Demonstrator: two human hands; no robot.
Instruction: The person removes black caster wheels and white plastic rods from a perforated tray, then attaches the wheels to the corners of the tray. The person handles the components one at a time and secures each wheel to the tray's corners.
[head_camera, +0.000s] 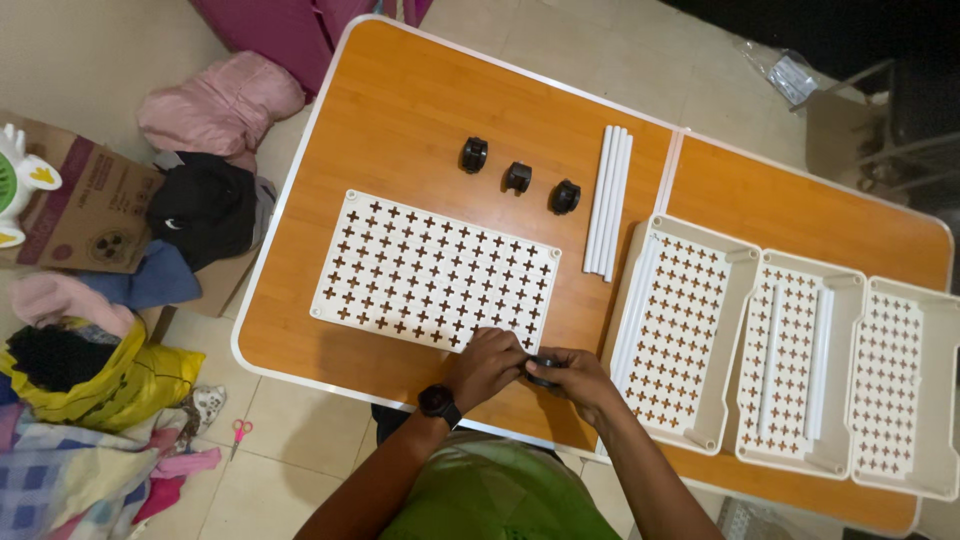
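My left hand and my right hand meet at the near corner of a flat white panel pierced with cross-shaped holes. Between the fingers of both hands is a small black caster wheel, pressed against that corner. The panel lies flat on the orange wooden table. A black watch sits on my left wrist.
Three more black casters lie beyond the panel, beside a bundle of white tubes. Three white perforated trays sit in a row at the right. Clothes, a cardboard box and scissors lie on the floor at the left.
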